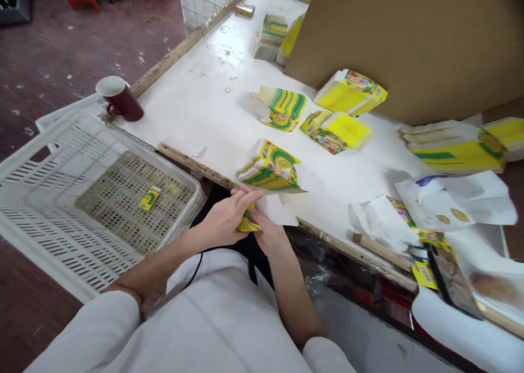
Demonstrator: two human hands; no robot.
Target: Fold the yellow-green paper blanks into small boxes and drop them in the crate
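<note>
At the table's near edge, my left hand [223,220] grips a small yellow-and-green cardboard box [247,224] with its fingers bent over it. My right hand [271,235] holds the same box from the other side, thumb towards the left hand. White inner card sticks out to the right of the fingers. Much of the box is hidden by both hands. Just beyond them, a stack of flat printed cartons [270,168] in yellow and green stands on the white table [184,105].
A white plastic crate [92,242] at the left has one small yellow box [149,198] on its floor. A maroon mug [125,102] stands by the table's left corner. More carton stacks [352,93], a large brown cardboard sheet [409,45] and a phone [454,280] lie farther right.
</note>
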